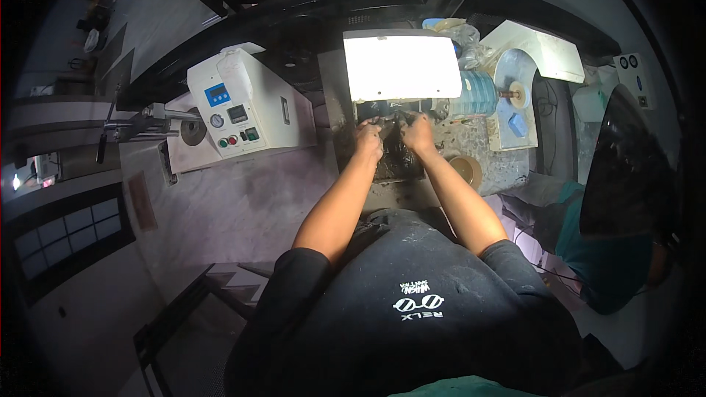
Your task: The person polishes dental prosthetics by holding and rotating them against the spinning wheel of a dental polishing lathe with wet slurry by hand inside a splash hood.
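Both my arms reach forward to a bench machine with a bright white cover (401, 66). Below the cover's front edge is a dark, wet, shiny trough (401, 162). My left hand (370, 138) is at the left of the trough, its fingers closed and smeared with dark slurry. Across from it, my right hand (418, 134) is curled in the same way, its fingertips dirty too. The fingertips come close together at the cover's edge, around something small and dark that I cannot make out.
A large blue-tinted water bottle (474, 94) lies right of the cover. Beyond it stands a white machine with a round wheel (520, 94). A brown bowl (466, 170) sits near my right forearm. Left is a white control box (234, 106) with gauges and buttons. Someone in green (610, 257) is at right.
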Motion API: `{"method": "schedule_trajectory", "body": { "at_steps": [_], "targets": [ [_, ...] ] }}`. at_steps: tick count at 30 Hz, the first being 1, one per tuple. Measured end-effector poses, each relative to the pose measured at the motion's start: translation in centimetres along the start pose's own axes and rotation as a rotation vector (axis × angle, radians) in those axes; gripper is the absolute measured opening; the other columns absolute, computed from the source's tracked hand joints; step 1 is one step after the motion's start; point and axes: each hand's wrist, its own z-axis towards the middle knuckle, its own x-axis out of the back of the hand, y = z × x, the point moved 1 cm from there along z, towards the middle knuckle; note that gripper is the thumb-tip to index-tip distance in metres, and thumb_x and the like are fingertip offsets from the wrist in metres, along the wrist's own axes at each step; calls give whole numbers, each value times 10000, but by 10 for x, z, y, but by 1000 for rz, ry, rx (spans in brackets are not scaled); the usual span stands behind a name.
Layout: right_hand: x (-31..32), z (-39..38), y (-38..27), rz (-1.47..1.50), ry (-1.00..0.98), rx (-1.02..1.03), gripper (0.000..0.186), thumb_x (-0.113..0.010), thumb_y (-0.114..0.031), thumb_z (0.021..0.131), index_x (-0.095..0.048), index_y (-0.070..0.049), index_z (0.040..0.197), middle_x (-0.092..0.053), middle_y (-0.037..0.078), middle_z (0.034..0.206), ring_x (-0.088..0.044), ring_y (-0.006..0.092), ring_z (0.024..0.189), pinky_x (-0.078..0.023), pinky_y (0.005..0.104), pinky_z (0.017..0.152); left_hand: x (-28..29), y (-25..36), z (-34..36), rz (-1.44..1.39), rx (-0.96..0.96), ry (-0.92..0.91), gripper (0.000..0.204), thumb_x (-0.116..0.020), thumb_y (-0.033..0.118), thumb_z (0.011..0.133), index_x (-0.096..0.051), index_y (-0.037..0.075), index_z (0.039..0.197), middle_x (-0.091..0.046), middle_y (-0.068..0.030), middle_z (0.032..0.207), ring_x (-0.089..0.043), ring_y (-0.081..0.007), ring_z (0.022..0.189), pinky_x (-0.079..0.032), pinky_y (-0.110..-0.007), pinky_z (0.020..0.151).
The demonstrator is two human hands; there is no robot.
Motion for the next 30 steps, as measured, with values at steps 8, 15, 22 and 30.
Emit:
{"method": "schedule_trajectory", "body": {
  "at_steps": [8,15,22,30],
  "targets": [
    [-6,2,-4,-107,14,-12,238,-616,-134,716,-635,14,902,-600,246,895,-579,358,872,-455,382,791,-3,9,-3,83,230,109,203,-478,46,718,-585,175,832,-429,25,637,-314,-108,397,-250,-247,340],
    [-21,15,10,-166,48,-14,216,-623,-153,730,-628,38,831,-615,235,796,-607,356,764,-478,355,686,-6,19,1,64,96,125,187,-458,-47,681,-551,48,812,-538,-42,736,-525,-166,606,-425,-260,460],
    [-30,22,22,-139,-26,-165,232,-583,-69,699,-627,28,906,-613,237,821,-611,335,811,-468,354,721,-14,26,-10,77,110,101,208,-421,-76,684,-522,22,837,-533,-79,770,-558,-209,690,-491,-310,600],
    [6,-13,0,16,54,136,278,-570,-63,712,-599,34,971,-610,236,881,-597,339,854,-460,346,776,-9,12,-19,138,134,-60,267,-421,-36,688,-556,89,882,-574,-12,798,-541,-137,597,-379,-240,420]
  ]
}}
